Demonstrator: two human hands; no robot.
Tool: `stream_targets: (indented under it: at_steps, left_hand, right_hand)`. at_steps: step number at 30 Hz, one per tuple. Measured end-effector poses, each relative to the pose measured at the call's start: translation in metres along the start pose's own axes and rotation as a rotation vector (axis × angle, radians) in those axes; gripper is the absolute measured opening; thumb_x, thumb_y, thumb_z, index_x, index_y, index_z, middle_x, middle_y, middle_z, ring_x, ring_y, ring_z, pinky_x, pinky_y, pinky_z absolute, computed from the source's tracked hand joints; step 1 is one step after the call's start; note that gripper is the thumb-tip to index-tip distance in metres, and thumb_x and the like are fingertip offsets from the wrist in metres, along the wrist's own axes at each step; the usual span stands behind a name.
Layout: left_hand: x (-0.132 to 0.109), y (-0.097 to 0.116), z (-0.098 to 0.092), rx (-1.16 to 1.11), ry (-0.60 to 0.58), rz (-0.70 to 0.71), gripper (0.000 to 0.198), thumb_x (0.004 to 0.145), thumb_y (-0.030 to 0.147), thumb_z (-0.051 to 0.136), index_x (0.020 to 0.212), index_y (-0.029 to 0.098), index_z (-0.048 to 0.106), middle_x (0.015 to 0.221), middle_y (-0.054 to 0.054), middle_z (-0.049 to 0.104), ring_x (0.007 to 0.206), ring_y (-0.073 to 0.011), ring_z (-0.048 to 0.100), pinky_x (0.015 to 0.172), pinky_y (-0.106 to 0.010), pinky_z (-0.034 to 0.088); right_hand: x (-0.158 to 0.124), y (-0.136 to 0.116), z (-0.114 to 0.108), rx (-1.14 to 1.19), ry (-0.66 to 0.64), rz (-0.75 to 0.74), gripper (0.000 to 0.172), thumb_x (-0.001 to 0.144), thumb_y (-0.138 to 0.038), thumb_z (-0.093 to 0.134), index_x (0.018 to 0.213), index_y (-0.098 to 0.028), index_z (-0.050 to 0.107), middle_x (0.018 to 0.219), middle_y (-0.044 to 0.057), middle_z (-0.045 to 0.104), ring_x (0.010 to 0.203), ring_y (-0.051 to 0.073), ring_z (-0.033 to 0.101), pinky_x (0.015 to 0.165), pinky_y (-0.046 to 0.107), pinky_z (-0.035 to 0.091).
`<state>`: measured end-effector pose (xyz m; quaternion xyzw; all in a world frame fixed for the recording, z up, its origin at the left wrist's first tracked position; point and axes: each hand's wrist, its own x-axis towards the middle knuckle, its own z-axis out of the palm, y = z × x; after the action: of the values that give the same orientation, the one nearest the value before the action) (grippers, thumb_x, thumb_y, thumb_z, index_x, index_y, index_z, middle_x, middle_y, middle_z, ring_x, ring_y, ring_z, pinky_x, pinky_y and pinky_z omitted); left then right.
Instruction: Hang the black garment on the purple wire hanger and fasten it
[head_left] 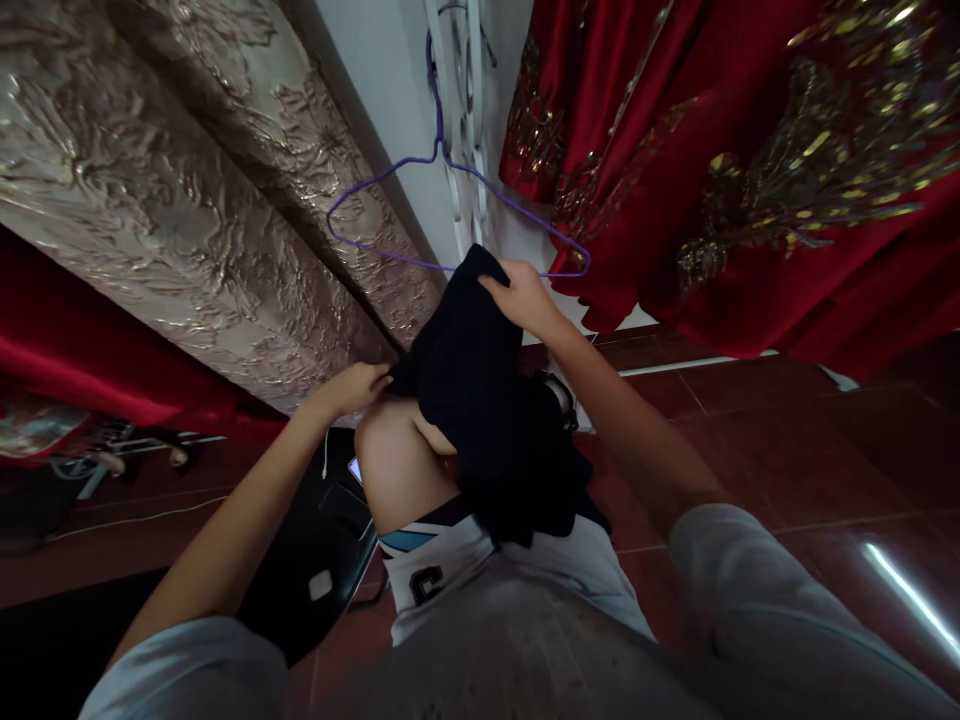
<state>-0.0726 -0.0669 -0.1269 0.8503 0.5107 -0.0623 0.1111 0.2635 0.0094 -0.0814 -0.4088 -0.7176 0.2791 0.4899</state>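
A dark garment (480,370), black or navy, lies across my lap and is lifted between my two hands; its exact kind does not show. My left hand (358,388) pinches one edge of it beside my knee. Higher up and to the right, my right hand (523,292) grips its upper edge, thumb over the cloth. Just behind the raised edge hangs a purple wire hanger (397,165), its hook up on a white metal frame (469,120). The cloth overlaps part of the hanger's bottom bar.
Cream embossed fabric (187,180) hangs on the left, and red satin with gold sequins (720,180) on the right. A black glossy table (292,580) at my left bears a small white case (320,585) and a dark phone-like slab (345,508). Red tiles (750,440) cover the floor.
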Motion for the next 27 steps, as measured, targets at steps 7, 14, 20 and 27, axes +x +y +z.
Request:
stream_targets:
  at_steps: [7,14,20,27]
  left_hand:
    - [-0.016,-0.01,-0.068,0.046,0.636,-0.19,0.024,0.102,0.034,0.044,0.101,0.02,0.063,0.079,-0.005,0.066,0.076,-0.0218,0.064,0.073,-0.032,0.042]
    - [0.039,0.026,-0.127,-0.414,1.055,0.042,0.038,0.099,0.056,0.06,0.098,0.019,0.069,0.087,0.001,0.07,0.085,-0.0163,0.063,0.088,-0.036,0.046]
    - [0.06,0.07,-0.135,-0.466,0.986,0.214,0.036,0.101,0.055,0.058,0.11,0.022,0.07,0.096,-0.004,0.071,0.093,-0.0223,0.064,0.092,-0.039,0.048]
    - [0.065,0.046,-0.149,-0.467,0.917,0.192,0.035,0.097,0.055,0.067,0.098,0.02,0.062,0.097,0.0,0.06,0.108,-0.0195,0.056,0.112,-0.04,0.037]
  right_hand:
    - [-0.022,-0.003,-0.065,-0.05,0.061,-0.023,0.017,0.084,-0.034,0.073,0.084,-0.017,0.07,0.081,0.004,0.065,0.092,0.027,0.065,0.085,0.042,0.056]
    - [-0.034,-0.02,-0.071,0.117,0.073,0.117,0.023,0.082,-0.033,0.075,0.071,-0.018,0.063,0.07,0.002,0.057,0.077,0.02,0.06,0.071,0.038,0.055]
    - [-0.044,-0.027,-0.085,-0.074,0.215,-0.109,0.028,0.085,-0.024,0.067,0.112,-0.023,0.07,0.116,0.007,0.07,0.116,0.028,0.064,0.101,0.048,0.053]
    - [-0.021,-0.038,-0.175,-0.254,0.338,0.041,0.015,0.084,-0.017,0.075,0.096,-0.008,0.077,0.097,0.014,0.078,0.085,0.017,0.072,0.078,0.036,0.052]
